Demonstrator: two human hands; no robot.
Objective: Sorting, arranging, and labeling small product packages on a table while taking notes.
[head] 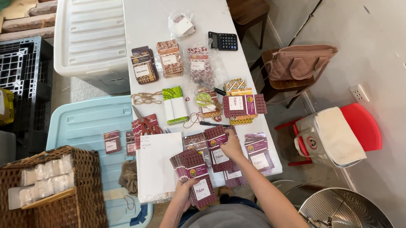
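Nearest the body, the left hand [184,195] was closed around a fanned stack of maroon packets [194,175], gripping its lower corner just off the near edge of the white worktop [150,21]. The right hand [232,146] lay a little farther in, fingers bent down onto a maroon packet on the worktop [216,147]; whether it pinched that packet or only pressed it could not be told. More maroon packets [259,153] sat beside that hand, close to the worktop's right edge. A white sheet [157,163] covered the near left corner, overhanging the front edge. Beyond it lay red-handled scissors [145,125], a loose bunch of rubber bands [145,98] and a green patterned packet [174,103]. The middle of the worktop was crowded with patterned packs, leaving little bare surface there. Farther off stood a black calculator [223,40], and past it the worktop ran bare to its far end. Left of the worktop, a wicker basket [86,199] rested on a pale blue bin lid [84,122].
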